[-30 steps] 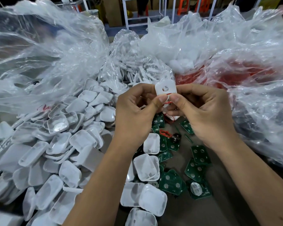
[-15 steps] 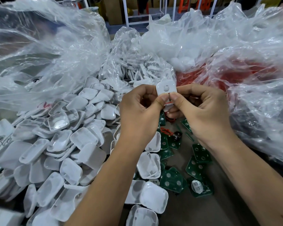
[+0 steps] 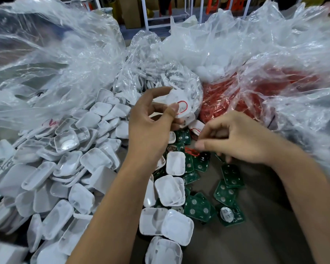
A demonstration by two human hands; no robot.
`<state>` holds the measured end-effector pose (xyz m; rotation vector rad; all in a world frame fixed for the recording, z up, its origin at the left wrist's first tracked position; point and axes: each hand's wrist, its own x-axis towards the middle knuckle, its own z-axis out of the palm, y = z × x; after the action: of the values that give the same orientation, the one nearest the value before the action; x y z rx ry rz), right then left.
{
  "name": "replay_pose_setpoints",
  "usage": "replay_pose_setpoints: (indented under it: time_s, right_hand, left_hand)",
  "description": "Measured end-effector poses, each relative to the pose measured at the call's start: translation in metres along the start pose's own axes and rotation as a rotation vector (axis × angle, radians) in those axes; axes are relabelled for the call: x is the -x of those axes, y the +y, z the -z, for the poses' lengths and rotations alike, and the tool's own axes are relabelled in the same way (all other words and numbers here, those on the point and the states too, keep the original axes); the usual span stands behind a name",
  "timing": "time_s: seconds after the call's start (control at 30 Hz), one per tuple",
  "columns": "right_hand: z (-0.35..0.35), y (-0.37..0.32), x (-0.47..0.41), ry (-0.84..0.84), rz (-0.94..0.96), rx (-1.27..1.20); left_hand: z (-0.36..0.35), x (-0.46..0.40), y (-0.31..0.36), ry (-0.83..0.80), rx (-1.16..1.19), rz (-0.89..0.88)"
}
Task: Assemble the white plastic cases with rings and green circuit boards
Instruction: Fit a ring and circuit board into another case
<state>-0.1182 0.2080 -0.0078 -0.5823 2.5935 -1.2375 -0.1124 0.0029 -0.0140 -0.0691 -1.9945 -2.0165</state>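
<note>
My left hand (image 3: 151,121) is raised over the pile and pinches a white plastic case (image 3: 181,109) between thumb and fingers. A thin red ring (image 3: 187,106) hangs on that case. My right hand (image 3: 238,140) is lower, over the green circuit boards (image 3: 229,191) scattered on the table. Its fingers are loosely curled and blurred, and nothing shows in them. A loose red ring (image 3: 191,151) lies just under its thumb. Beside it rests another white case with a red ring (image 3: 196,125).
A big heap of white case halves (image 3: 65,168) fills the left side. Behind are clear plastic bags: one with white parts (image 3: 160,77), one with red rings (image 3: 274,86). Bare grey table (image 3: 255,235) shows at lower right.
My hands have parted. The left hand keeps the white case and has lifted slightly left. The right hand let go and dropped down to the green boards.
</note>
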Motion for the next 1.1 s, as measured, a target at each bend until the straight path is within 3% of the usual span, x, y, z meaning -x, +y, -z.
replay_pose_setpoints:
  time_s: [0.1, 0.37, 0.47, 0.6, 0.7, 1.1]
  right_hand:
    - [0.007, 0.001, 0.003, -0.167, -0.022, 0.015]
    - [0.008, 0.002, 0.004, -0.189, 0.001, 0.07]
    - [0.005, -0.001, 0.003, -0.071, 0.052, -0.021]
    - [-0.001, -0.003, -0.001, 0.241, 0.173, -0.623]
    - [-0.01, -0.007, -0.004, 0.245, 0.182, -0.866]
    - [-0.022, -0.015, -0.007, 0.448, 0.142, -0.818]
  left_hand:
    - [0.002, 0.0, 0.0, 0.019, 0.038, 0.037]
    - [0.001, 0.0, 0.001, 0.016, 0.164, 0.132]
    - [0.001, 0.0, 0.001, 0.017, 0.201, 0.16]
    - [0.0, 0.001, 0.005, 0.016, 0.21, 0.155]
    - [-0.002, 0.003, 0.006, -0.008, 0.175, 0.139]
    - [-0.003, 0.002, 0.005, -0.019, 0.379, 0.145]
